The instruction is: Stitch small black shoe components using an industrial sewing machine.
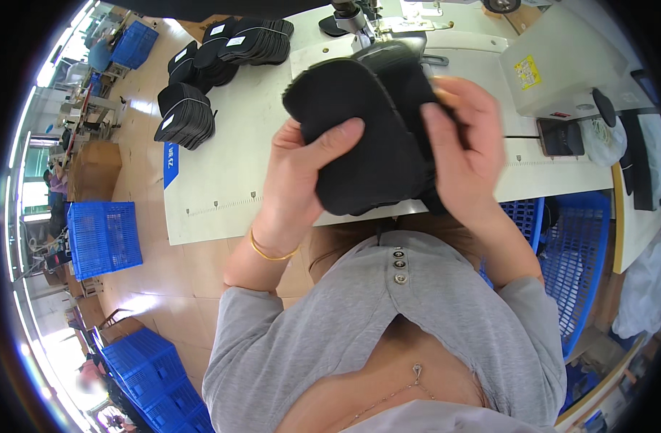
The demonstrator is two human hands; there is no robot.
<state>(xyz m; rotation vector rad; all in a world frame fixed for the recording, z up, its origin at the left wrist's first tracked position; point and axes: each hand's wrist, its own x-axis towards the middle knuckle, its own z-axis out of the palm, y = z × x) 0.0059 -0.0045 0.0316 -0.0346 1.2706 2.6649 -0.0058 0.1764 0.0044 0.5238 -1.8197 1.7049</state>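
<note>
While left hand (296, 160), right hand (466, 144) grip black pieces (366, 155) | white labels (235, 41) top bundles (262, 45)

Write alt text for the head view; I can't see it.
The left-hand grip holds flat black pieces by their left side above a white table, with the right-hand grip at their right edge. Part of a sewing machine stands beyond; banded black bundles lie at the table's back left, and a phone at right.
</note>
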